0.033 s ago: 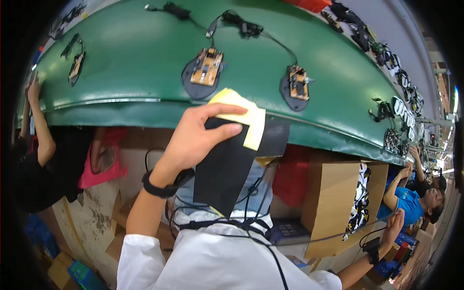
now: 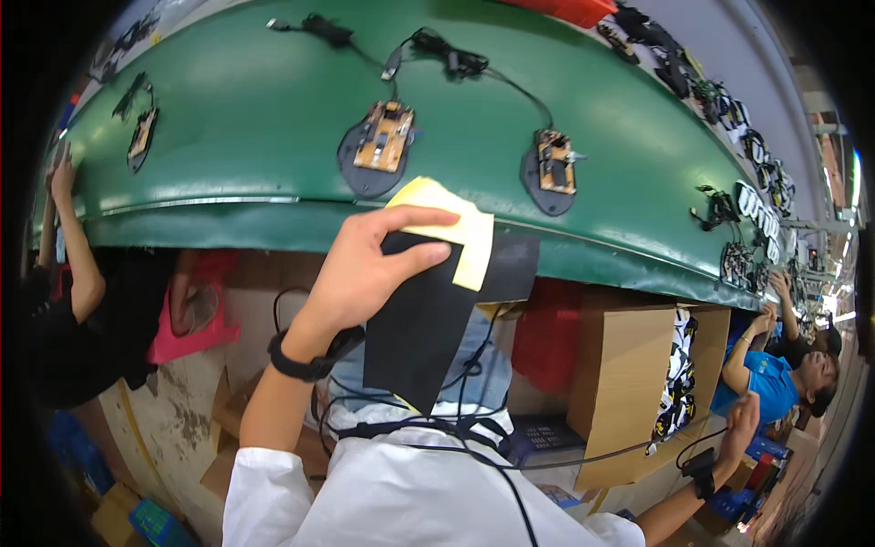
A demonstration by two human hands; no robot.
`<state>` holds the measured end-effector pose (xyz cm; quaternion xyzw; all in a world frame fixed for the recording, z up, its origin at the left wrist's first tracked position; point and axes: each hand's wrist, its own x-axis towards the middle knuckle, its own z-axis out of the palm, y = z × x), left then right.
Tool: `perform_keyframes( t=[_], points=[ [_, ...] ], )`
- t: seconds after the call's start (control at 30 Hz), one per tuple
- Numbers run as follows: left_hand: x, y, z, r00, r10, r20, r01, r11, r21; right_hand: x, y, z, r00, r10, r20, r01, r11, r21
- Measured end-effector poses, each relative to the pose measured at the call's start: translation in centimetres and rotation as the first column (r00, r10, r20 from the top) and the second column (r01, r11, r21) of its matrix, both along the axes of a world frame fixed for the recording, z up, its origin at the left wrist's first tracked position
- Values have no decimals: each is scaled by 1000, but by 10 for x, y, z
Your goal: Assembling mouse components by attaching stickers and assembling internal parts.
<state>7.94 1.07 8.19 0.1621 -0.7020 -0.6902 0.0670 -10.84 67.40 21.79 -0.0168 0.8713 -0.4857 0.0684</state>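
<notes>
My left hand (image 2: 365, 264) is closed, with thumb and fingers pinching a black sheet (image 2: 410, 319) that has a pale yellow paper layer (image 2: 469, 246) along its upper edge. The sheet hangs in front of my lap, just before the bench edge. More black sheet (image 2: 510, 269) shows behind the yellow paper. Out at the far right, my right hand (image 2: 743, 424) is raised with its fingers curled around a thin dark cable (image 2: 629, 453) that runs from my waist. The fingertips there are small and partly hidden.
A green work surface (image 2: 246, 109) carries circuit boards on dark bases, including a middle one (image 2: 383, 137) and a right one (image 2: 556, 164), with cables. An open cardboard box (image 2: 624, 383) stands at my right. Co-workers sit on both sides, one in a blue shirt (image 2: 770, 383).
My left hand and the black sheet have shifted slightly down and left in view. My right hand has lowered a little, its fingers more curled, and the cable sags slightly more.
</notes>
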Motion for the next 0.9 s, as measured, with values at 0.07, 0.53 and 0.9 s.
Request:
perform_keyframes(
  t=[0.07,0.53,0.9],
  points=[
    [2,2,7,1000,-2,29,4,997,-73,6,-22,-7,991,-130,22,116,935,335],
    [6,-2,6,997,8,73,-9,1000,11,-127,-460,19,473,838,-271,-602,532,596],
    [10,-5,18,972,-15,235,-35,977,210,-392,-724,-98,597,789,-145,-530,524,667]
  ],
)
